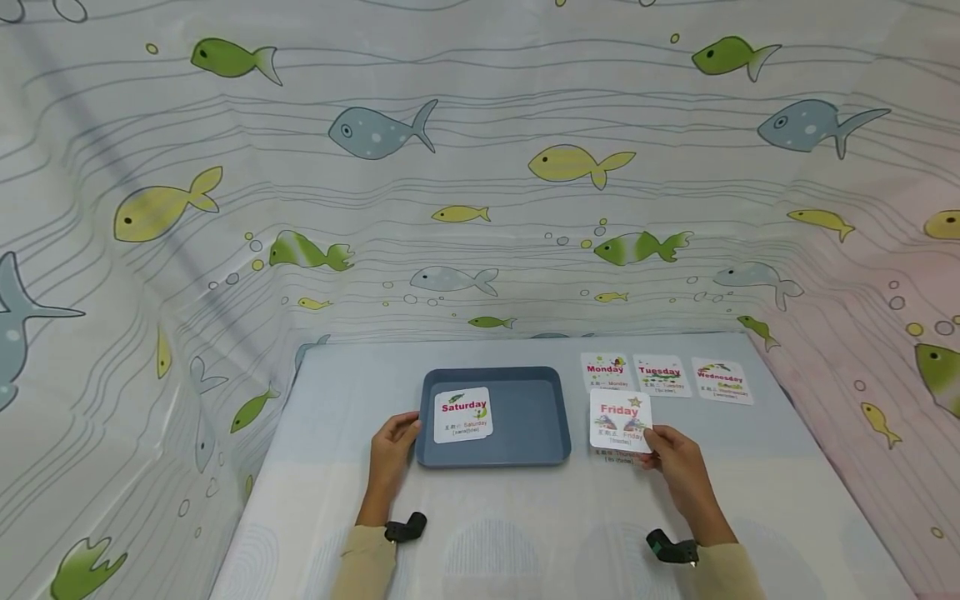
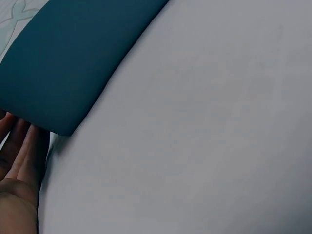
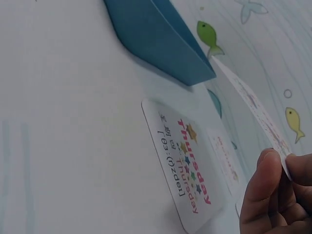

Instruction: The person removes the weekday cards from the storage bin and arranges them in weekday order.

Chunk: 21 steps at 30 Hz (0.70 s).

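My right hand (image 1: 681,467) pinches the Friday card (image 1: 620,421) at its lower right corner, between thumb and fingers. It is lifted and tilted in the right wrist view, above the Thursday card (image 3: 183,170), which lies on the table. From the head, the Friday card covers most of the Thursday card. At the left end of a blue-grey tray (image 1: 528,417), my left hand (image 1: 392,454) rests its fingers against the outer side. The left wrist view shows those fingers (image 2: 24,146) fairly straight, their tips hidden by the tray wall. A Saturday card (image 1: 461,414) lies inside the tray's left part.
Behind the Friday card, the Monday card (image 1: 606,372), Tuesday card (image 1: 662,377) and Wednesday card (image 1: 722,382) lie in a row on the pale table (image 1: 495,521). A fish-patterned curtain (image 1: 480,192) surrounds the table at the back and sides.
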Available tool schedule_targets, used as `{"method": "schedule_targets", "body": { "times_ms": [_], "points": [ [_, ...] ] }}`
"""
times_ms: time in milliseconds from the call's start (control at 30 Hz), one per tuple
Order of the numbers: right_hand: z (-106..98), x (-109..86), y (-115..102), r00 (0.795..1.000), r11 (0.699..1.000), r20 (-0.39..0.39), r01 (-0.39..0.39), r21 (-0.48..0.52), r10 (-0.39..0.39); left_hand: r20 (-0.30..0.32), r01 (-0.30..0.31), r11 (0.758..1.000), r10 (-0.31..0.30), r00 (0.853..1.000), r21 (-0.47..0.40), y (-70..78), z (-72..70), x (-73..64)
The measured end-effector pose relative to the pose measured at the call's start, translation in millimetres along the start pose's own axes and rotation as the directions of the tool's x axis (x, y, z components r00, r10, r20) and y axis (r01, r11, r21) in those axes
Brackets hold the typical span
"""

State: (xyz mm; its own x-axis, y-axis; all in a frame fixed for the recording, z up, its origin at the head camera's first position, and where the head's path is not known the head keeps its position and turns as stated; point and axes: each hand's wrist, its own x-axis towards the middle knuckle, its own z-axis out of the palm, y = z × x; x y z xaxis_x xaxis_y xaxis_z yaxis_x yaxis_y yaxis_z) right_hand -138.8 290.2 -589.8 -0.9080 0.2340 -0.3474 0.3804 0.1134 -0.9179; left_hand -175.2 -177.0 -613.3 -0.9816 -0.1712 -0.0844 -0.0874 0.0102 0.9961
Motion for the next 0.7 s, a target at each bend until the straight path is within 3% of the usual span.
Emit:
{"method": "schedule_targets", "body": {
  "times_ms": [267,700],
  "points": [
    [-13,0.1,5,1.0,0.999,-0.02,-0.001,-0.053,0.0,-0.023,-0.017,1.0,0.017,1.0,-0.018,-26.6,-2.1,11.8],
    [-39,3.3,18,0.998,0.994,-0.059,-0.011,-0.11,0.005,-0.037,-0.065,0.997,0.066,0.997,0.035,-27.2,-0.7,9.7]
  ]
}}
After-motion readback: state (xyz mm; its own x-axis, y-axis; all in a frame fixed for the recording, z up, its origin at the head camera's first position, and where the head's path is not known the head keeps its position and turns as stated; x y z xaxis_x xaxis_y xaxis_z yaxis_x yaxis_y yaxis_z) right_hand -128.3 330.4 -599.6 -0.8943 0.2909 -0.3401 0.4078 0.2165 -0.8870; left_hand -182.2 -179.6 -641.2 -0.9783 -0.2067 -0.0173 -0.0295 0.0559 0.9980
